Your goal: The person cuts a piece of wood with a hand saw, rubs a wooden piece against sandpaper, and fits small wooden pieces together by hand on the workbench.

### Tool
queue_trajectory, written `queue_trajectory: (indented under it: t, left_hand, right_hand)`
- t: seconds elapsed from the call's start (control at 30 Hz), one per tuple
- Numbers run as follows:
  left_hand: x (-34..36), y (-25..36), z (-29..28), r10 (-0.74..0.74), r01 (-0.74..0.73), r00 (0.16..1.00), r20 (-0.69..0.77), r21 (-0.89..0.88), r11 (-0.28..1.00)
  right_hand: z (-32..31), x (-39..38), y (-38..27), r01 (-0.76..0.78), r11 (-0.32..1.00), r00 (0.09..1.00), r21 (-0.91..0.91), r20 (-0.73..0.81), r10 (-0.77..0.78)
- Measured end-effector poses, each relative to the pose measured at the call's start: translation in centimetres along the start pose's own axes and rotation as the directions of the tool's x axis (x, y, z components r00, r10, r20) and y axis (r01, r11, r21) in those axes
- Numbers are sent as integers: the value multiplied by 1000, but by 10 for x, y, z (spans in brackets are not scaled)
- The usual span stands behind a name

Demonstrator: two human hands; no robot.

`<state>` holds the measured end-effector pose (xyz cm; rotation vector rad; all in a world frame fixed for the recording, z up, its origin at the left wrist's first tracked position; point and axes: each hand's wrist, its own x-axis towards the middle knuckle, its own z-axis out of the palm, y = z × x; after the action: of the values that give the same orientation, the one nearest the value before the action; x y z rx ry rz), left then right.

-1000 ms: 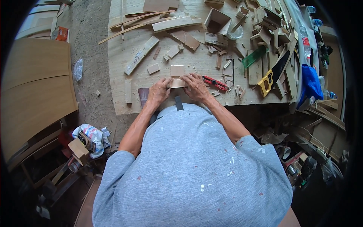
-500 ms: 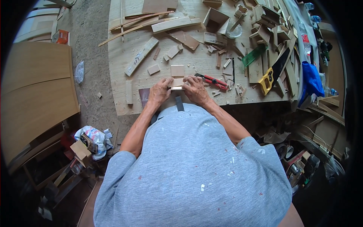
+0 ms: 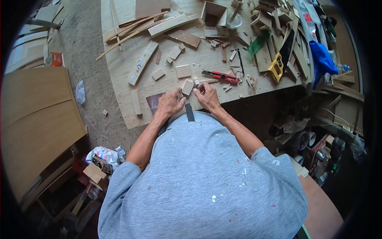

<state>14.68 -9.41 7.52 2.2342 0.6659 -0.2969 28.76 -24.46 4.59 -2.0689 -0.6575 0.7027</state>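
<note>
My left hand [image 3: 171, 102] is closed at the near edge of the workbench, its fingertips on the lower left side of a small wooden block [image 3: 187, 87]. The block is tilted, one corner pointing toward me. Just right of it, my right hand [image 3: 207, 96] has its fingers bent in a pinch around a small pale wooden piece [image 3: 196, 81], partly hidden by the fingertips. Beyond the block lies a flat rectangular wooden piece [image 3: 183, 71]. A red utility knife [image 3: 223, 76] with a dark end rests to the right, past my right hand.
Offcuts and strips cover the plywood bench [image 3: 119, 67]. A yellow-handled handsaw [image 3: 277, 68] leans on piled wood at right, near a green translucent piece [image 3: 259, 43] and a blue bag [image 3: 323, 57]. An open wooden box [image 3: 213, 14] stands farther back. Curved panels [image 3: 39, 119] are at left.
My hands have moved slightly apart. The block has turned from square-on to tilted, and my right hand has shifted off its right side. The whole view has swung a little.
</note>
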Motion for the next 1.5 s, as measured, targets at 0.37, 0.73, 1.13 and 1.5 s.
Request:
queue_trajectory:
  t: [0.37, 0.73, 1.13, 1.5]
  left_hand:
    - [17, -12, 9, 150, -153, 985, -86, -30, 988]
    - [26, -17, 9, 243, -247, 951, -191, 0, 969]
    - [27, -57, 18, 206, -249, 936, -287, -123, 961]
    - [33, -33, -10, 209, -204, 968, -139, 52, 978]
  right_hand:
    - [33, 0, -3, -156, 958, 982, -241, -139, 125]
    - [27, -8, -28, -87, 927, 994, -365, -90, 58]
    - [21, -2, -9, -13, 950, 1000, -311, -23, 6]
    - [16, 12, -20, 341, 837, 937, -428, 231, -263]
